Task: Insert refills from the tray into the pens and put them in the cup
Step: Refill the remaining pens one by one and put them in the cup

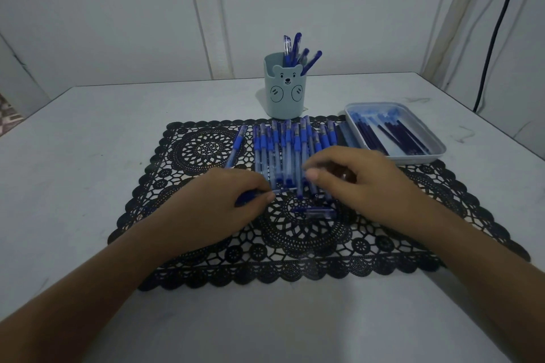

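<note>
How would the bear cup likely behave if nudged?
The cup looks like thin plastic, so probably light and apt to slide. It is taller than wide, with pens leaning right above its rim, so a high push might tip it.

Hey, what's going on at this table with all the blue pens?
A person is working over a black lace mat. Their left hand pinches a blue pen, while the right hand is over the row of pens lying on the mat; whether it holds anything is unclear. A short blue piece lies loose near the hands. The bear cup already holds several pens, and refills remain in the tray.
</note>
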Motion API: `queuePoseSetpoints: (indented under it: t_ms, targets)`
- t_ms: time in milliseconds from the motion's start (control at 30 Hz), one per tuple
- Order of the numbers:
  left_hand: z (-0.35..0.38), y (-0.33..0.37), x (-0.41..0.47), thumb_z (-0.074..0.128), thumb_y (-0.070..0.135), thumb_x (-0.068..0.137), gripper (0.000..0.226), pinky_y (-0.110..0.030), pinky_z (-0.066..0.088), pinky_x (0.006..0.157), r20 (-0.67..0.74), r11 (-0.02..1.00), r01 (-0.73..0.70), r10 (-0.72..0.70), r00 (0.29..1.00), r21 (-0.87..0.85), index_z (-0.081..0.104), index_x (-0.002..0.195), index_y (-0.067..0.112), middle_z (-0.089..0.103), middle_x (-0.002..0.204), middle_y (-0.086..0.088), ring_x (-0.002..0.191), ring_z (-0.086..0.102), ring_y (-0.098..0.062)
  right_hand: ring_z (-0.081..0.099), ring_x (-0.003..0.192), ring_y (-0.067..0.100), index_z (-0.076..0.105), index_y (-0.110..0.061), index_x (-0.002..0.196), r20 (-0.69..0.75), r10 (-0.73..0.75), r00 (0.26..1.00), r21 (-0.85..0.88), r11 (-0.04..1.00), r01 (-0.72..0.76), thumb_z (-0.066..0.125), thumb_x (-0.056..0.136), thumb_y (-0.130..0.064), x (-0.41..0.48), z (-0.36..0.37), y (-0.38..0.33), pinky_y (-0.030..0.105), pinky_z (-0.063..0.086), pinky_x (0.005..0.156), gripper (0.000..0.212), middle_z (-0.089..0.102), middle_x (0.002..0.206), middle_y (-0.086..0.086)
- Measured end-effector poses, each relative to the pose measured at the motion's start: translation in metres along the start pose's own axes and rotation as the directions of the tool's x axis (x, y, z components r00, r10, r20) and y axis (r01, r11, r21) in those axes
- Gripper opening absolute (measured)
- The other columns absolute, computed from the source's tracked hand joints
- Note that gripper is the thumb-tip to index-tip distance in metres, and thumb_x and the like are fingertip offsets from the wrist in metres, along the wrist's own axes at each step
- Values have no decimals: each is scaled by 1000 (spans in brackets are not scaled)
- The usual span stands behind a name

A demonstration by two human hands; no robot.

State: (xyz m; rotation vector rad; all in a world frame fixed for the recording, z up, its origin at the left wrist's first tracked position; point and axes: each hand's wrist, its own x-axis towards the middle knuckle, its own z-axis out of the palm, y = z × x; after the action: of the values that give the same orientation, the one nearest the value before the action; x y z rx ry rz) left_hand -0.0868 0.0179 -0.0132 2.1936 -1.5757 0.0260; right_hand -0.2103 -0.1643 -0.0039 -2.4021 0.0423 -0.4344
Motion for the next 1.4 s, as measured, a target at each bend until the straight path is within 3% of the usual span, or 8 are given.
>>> queuePoseSetpoints:
  t_ms: [333,433,533,667,867,1067,1267,1400]
  targets:
    - [-1,7,0,51,42,89,26,-13,43,67,-5,996,73,-73,997,-49,65,94,21,61,69,8,70,54,-8,50,59,-6,63,-18,83,30,80,996,129,988,-83,58,86,-13,1,1,4,7,41,53,7,57,71,-7]
    - [-4,3,2,49,22,91,17,-9,40,59,-6,983,170,-171,985,-69,65,92,15,57,62,5,59,51,-1,47,54,2,58,-16,76,-166,203,965,235,958,-162,53,87,-9,9,-15,23,15,43,53,15,54,65,-4]
    - [-7,-2,2,48,17,90,17,-9,39,58,-83,969,225,-234,969,-102,65,89,14,58,63,4,57,50,3,45,56,10,55,-19,68,-445,361,820,379,905,-194,53,84,-12,16,-30,46,28,40,59,19,51,58,-7]
    - [-7,-6,2,49,18,90,18,-8,40,58,-131,974,207,-218,967,-90,65,93,10,59,64,3,56,49,4,47,64,5,55,-12,80,-690,286,665,134,953,-271,54,83,-12,14,-33,56,4,35,57,3,53,70,-7]
    - [-5,-6,2,49,26,91,26,-5,38,55,-134,978,192,-201,970,-77,61,114,21,51,60,20,49,51,5,44,66,16,55,-5,78,-592,22,806,-303,920,-248,58,83,-4,16,-11,65,19,23,57,5,51,73,2]
    - [-5,-4,3,49,23,92,27,-7,39,55,-130,981,179,-188,973,-81,60,117,20,51,60,18,46,49,4,57,73,29,67,-2,81,-377,-87,922,-561,814,-153,66,79,-10,15,0,72,34,46,62,8,60,80,12]
    - [-5,-4,3,51,21,91,27,-8,38,50,-142,983,165,-175,974,-84,61,116,19,46,48,16,43,48,1,57,77,29,69,-4,89,-450,-110,886,-525,835,-163,61,84,-14,20,-8,77,39,50,68,14,61,83,12]
    - [-2,-5,3,52,23,90,25,-7,39,52,-164,979,174,-190,968,-105,62,112,16,44,46,14,45,49,3,55,86,33,68,-3,95,-561,45,826,-455,817,-353,54,87,-15,26,-28,89,38,45,74,20,60,93,17]
